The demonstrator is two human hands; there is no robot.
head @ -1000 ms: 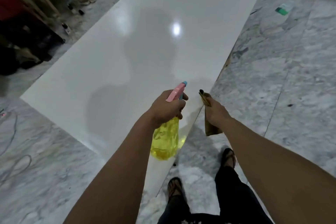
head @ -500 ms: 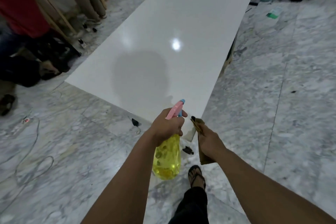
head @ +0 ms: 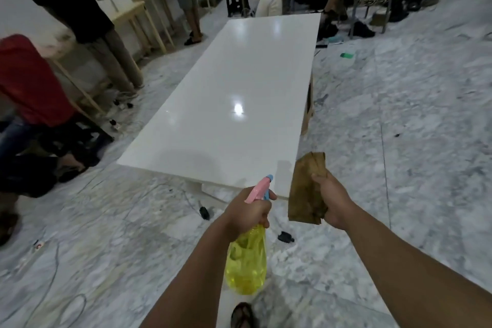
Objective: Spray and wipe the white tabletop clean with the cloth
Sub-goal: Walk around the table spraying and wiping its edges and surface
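Both hands now farther back from one tabletop (head: pixel 226 93): left hand (head: pixel 246 214) grips one bottle (head: pixel 246 263), right hand (head: pixel 331 201) one cloth (head: pixel 306 189).

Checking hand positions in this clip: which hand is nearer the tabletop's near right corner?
Right. The right hand, gripping the brown cloth, is just beside the tabletop corner. The left hand, with its grip on the spray bottle, sits lower and further left, over the floor.

Grey-veined marble floor (head: pixel 399 120) strewn with cables (head: pixel 53 261); pale wooden tables (head: pixel 133 12) stand along the white wall (head: pixel 16 8).
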